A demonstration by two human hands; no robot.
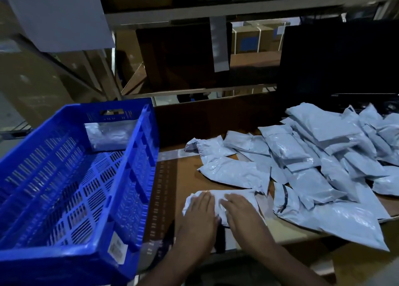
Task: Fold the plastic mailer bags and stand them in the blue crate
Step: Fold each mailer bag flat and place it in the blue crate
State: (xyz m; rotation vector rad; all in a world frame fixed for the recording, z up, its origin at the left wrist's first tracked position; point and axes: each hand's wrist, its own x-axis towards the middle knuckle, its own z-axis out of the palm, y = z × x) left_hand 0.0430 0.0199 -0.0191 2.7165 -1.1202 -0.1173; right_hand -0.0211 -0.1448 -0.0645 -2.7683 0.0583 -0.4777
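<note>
Both hands — left hand (199, 210) and right hand (239, 212) — are pressing flat, fingers spread, on one mailer bag (220, 198), with one folded bag (108, 135) standing in the blue crate (64, 257) and the pile of bags (323, 162) waiting.

The crate (71, 177) is parked on the left, with one mailer (108, 136) stood against its far wall. A pile of mailers (319, 162) is spread on the table (183, 177) to the right, with shelving (194, 13) behind
</note>
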